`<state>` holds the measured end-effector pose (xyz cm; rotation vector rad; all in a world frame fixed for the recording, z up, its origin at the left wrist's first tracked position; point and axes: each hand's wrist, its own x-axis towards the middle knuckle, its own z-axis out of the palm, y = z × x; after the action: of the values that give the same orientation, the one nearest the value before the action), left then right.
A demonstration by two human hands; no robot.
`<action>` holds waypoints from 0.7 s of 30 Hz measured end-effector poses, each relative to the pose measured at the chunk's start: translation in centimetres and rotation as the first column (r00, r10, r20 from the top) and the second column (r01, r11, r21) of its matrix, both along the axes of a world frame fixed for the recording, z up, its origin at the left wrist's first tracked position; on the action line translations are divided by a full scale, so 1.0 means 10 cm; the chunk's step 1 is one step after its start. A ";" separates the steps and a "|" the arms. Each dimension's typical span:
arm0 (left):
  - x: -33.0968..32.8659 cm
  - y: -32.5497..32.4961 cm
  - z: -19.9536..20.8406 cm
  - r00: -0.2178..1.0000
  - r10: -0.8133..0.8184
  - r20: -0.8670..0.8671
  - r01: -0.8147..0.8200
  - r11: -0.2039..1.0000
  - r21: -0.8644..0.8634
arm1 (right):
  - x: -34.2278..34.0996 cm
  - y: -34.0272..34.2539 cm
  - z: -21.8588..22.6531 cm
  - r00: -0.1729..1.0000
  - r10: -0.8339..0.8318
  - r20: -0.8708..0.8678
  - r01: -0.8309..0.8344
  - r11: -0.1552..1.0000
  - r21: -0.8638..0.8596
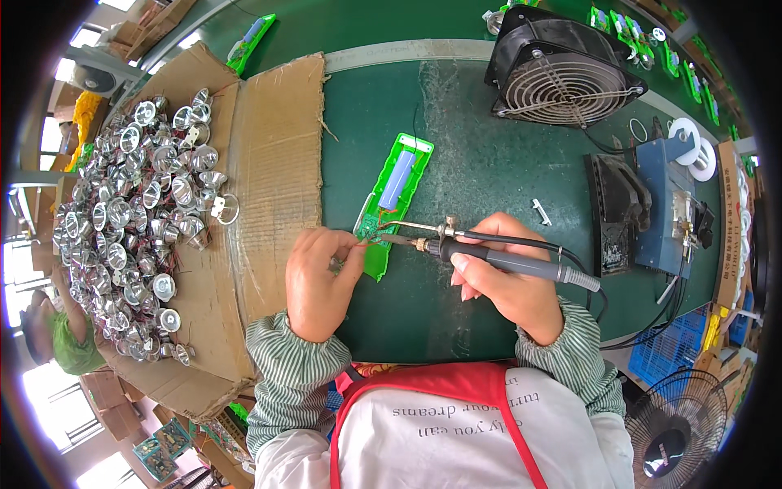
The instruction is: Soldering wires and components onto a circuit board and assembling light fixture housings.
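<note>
A bright green plastic housing lies tilted on the table, holding a blue-purple cylindrical battery and a small green circuit board. My right hand grips a grey-handled soldering iron with a thin metal solder-feed tube clamped above it. The iron's tip is at the board's lower part, close to my left fingers. My left hand is closed, thumb and forefinger pinching a thin red wire at the board. A small silvery piece shows partly under that palm; the rest is hidden.
Left of the housing, a cardboard box holds many silver reflector cups. A black metal-grilled fan stands at the back right. Beyond a white plastic piece are a black iron stand and blue solder-feeder unit, with cables trailing.
</note>
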<state>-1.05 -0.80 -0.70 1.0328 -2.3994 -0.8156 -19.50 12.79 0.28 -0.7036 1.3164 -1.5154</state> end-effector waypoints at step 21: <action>0.05 -0.03 -0.03 0.997 0.027 -0.068 -0.019 0.993 0.113 | -0.02 0.10 0.09 0.999 -0.042 -0.007 0.042 0.999 0.018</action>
<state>-0.52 -1.05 -1.02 1.0543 -2.3024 -0.9718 -19.72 13.74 1.18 -0.6740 1.3564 -1.5333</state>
